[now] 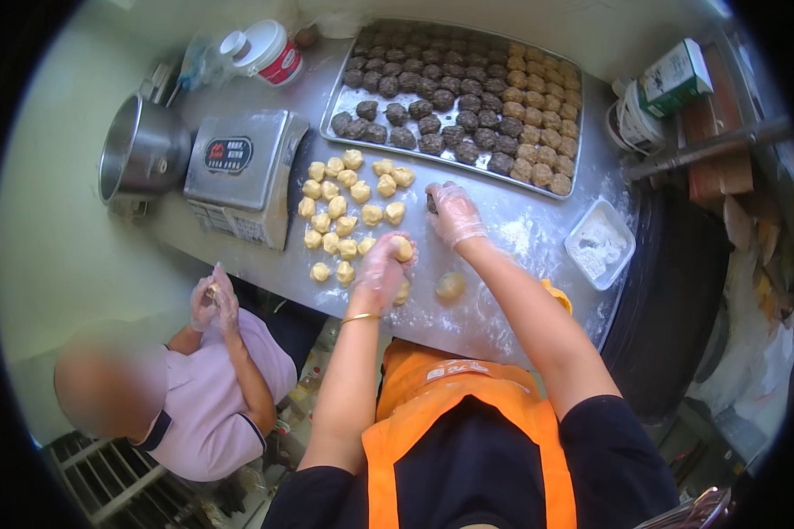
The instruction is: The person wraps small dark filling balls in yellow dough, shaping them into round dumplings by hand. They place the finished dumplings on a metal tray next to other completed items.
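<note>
My left hand (380,271), in a clear plastic glove, holds a pale dough ball (403,249) at the fingertips. Farther up the floury steel table, my gloved right hand (458,213) grips a dark filling ball (431,203), mostly hidden by the fingers. Several lumpy dough pieces (337,207) lie in loose rows left of my hands. One more dough piece (402,291) shows beside my left wrist. Between my forearms sits a smoother round ball (450,286), slightly blurred. Beyond my hands, a metal tray (352,99) carries many dark filling balls (442,100) and brown ones (533,118).
A scale (238,159) and a steel pot (142,152) stand left, with a white tub (264,49) behind. At right is a plastic box of flour (599,244), near a yellow cloth (557,295). A gloved co-worker (218,390) works at lower left. A metal bar (708,147) borders the right.
</note>
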A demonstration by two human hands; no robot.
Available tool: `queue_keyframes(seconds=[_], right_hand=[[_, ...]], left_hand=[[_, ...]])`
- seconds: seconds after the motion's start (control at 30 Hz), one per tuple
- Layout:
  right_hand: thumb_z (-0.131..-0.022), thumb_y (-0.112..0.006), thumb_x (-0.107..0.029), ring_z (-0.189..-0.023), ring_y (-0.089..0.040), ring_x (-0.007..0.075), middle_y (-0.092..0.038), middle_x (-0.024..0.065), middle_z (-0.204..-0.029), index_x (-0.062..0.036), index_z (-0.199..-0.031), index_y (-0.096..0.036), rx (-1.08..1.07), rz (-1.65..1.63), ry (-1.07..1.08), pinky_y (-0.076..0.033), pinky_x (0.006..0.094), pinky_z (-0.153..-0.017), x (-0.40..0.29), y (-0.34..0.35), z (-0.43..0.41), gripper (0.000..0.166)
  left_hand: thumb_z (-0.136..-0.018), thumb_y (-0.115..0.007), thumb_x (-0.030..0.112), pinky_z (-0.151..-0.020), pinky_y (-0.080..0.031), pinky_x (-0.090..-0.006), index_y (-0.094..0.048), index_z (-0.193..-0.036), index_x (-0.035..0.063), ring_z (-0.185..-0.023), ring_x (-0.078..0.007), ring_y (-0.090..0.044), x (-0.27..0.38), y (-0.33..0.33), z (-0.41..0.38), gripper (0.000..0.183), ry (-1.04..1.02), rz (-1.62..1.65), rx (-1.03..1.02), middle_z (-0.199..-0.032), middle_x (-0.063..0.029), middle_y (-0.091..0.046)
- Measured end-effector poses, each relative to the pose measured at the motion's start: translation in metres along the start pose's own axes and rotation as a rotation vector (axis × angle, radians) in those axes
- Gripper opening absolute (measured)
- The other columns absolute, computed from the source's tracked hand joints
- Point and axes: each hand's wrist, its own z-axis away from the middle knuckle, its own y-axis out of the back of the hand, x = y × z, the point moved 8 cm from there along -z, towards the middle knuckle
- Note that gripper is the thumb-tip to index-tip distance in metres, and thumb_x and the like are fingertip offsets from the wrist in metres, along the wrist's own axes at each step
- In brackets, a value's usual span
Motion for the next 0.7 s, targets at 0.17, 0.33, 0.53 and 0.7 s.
queue_keyframes(seconds=[0.17,0.33,0.53,0.7], right_hand=[[-0.086,-0.074,-0.015,-0.121,-0.062,0.0402,-0.065,0.0211,-0.127,-0.0038,-0.122,-0.068,0.021,0.184,0.202,-0.051,0.0515,-0.104,-0.034,0.003,0.013,0.037],[-0.096,-0.07,-0.028,-0.128,-0.058,0.0416,-0.064,0.0208,-0.134,-0.0033,-0.125,-0.068,0.163,-0.192,0.27,-0.047,0.05,-0.111,-0.109,0.09,0.033,0.038],[-0.103,-0.06,-0.04,-0.141,-0.05,0.0453,-0.06,0.0245,-0.144,-0.0017,-0.133,-0.065,0.277,-0.168,0.52,-0.029,0.0607,-0.122,-0.213,0.112,0.054,0.049],[-0.095,-0.063,-0.03,-0.124,-0.062,0.0397,-0.069,0.0212,-0.122,-0.0019,-0.114,-0.071,0.333,-0.235,0.519,-0.043,0.0554,-0.109,-0.196,0.079,0.085,0.034]], left_hand=[[-0.105,-0.064,0.039,-0.081,-0.055,-0.035,-0.065,-0.1,0.0068,-0.092,-0.0228,-0.065,0.037,0.001,0.044,0.033,0.149,0.49,-0.026,-0.09,-0.0091,-0.065],[-0.113,-0.056,0.036,-0.067,-0.049,-0.0285,-0.064,-0.121,0.0049,-0.072,-0.0129,-0.059,0.061,-0.003,0.051,0.033,-0.029,0.362,-0.33,-0.084,-0.0022,-0.063],[-0.113,-0.051,0.047,-0.109,-0.048,-0.0359,-0.046,-0.155,0.0014,-0.127,-0.0203,-0.058,0.083,-0.066,0.103,0.062,-0.531,-0.075,-0.157,-0.142,-0.01,-0.06],[-0.113,-0.042,0.056,-0.124,-0.032,-0.0397,-0.039,-0.161,0.0033,-0.147,-0.0243,-0.044,0.073,-0.104,0.126,0.071,-0.403,0.205,-0.244,-0.161,-0.0121,-0.044]])
